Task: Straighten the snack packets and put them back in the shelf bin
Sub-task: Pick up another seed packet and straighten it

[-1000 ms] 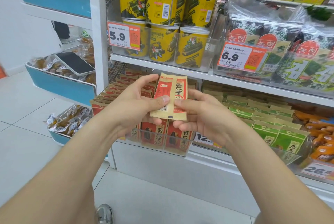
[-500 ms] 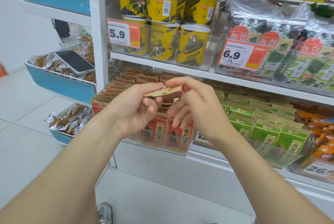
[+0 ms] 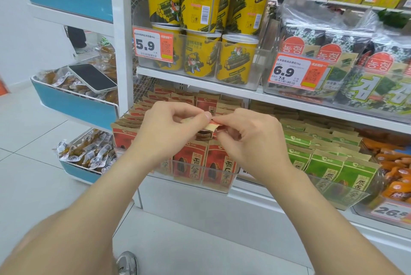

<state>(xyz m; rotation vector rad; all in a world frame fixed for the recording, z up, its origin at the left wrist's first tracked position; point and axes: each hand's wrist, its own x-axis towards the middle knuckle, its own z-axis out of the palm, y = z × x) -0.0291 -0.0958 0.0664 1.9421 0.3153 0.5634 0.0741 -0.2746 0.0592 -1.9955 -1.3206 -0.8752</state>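
The packet point(image 3: 210, 127) is above the shelf bin point(image 3: 229, 182) (canisters point(image 3: 200, 1) one shelf higher).

Convenience-store snack aisle: white shelving point(image 3: 289, 102) carries a 5.9 price tag point(image 3: 153, 44) and a 6.9 price tag point(image 3: 297, 72), fixed to clear bins of yellow seaweed-roll tubs point(image 3: 201, 0) and bagged seaweed point(image 3: 347, 52). Below, rows of red snack packets point(image 3: 189, 161) fill a clear shelf bin point(image 3: 231, 182), with green packets point(image 3: 324, 168) alongside. Blue rack trays point(image 3: 73, 102) hold loose wrapped snacks point(image 3: 89, 152) above a pale tiled floor point(image 3: 29, 174).
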